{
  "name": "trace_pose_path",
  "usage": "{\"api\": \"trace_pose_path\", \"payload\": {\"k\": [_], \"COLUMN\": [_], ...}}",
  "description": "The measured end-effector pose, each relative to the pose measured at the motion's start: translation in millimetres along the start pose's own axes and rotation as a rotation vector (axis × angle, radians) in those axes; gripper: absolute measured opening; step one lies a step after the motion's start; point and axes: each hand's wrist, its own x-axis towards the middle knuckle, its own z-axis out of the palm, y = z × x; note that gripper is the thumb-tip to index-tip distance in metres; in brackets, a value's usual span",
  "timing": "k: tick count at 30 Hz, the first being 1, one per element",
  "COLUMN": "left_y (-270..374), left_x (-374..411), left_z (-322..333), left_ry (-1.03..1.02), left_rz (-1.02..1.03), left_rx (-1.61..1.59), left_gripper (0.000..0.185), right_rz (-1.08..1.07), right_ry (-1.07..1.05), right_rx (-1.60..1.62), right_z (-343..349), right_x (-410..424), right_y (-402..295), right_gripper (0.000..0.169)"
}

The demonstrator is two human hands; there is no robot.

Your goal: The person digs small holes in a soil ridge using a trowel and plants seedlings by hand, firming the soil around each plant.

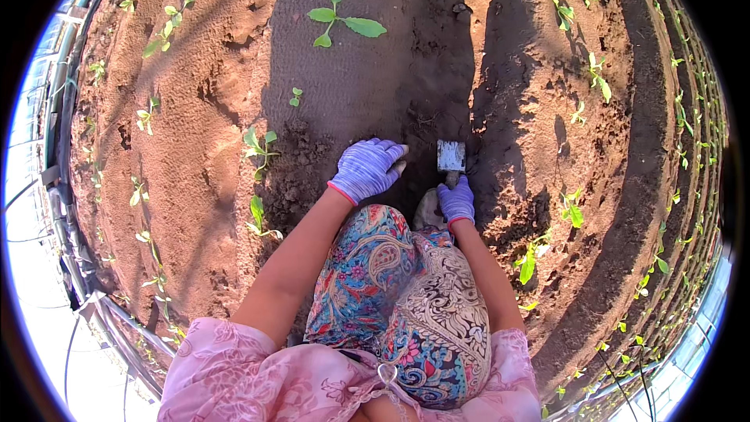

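My left hand, in a purple knit glove with a red cuff and soiled fingertips, is just above the dark shaded soil before my knees. Its fingers are bent, thumb and fingertips stand apart, and nothing shows between them. In my right hand, gloved alike, is the handle of a small hand tool with a square, worn metal blade. That blade lies over the furrow soil, pointing away from me. Loose crumbled soil is left of my left hand. Leafy seedlings grow at the edge of this soil.
Larger seedlings stand farther up the shaded bed. Rows of young plants run along the sunlit ground at right, others at left. Pipes border the left side. My shoe is beside my right hand.
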Motion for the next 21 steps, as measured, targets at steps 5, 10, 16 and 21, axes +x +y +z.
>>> {"api": "trace_pose_path", "payload": {"k": [5, 10, 16, 21], "left_y": [1, 2, 1, 1], "left_x": [0, 0, 0, 0], "left_z": [-1, -5, -4, -2], "left_ry": [-0.011, -0.015, -0.007, -0.021], "left_rz": [0.016, 0.036, 0.048, 0.021], "left_rx": [0.032, 0.021, 0.045, 0.047], "left_gripper": [0.029, 0.028, 0.027, 0.027], "right_rz": [-0.044, -0.128, -0.283, -0.334], "right_ry": [0.065, 0.018, 0.114, 0.191], "right_rx": [-0.184, -0.298, -0.467, -0.538], "right_z": [3, -22, -48, -63], "right_x": [-5, -18, -26, -20], "right_y": [1, -17, -14, -26], "right_gripper": [0.062, 0.065, 0.061, 0.061]}}
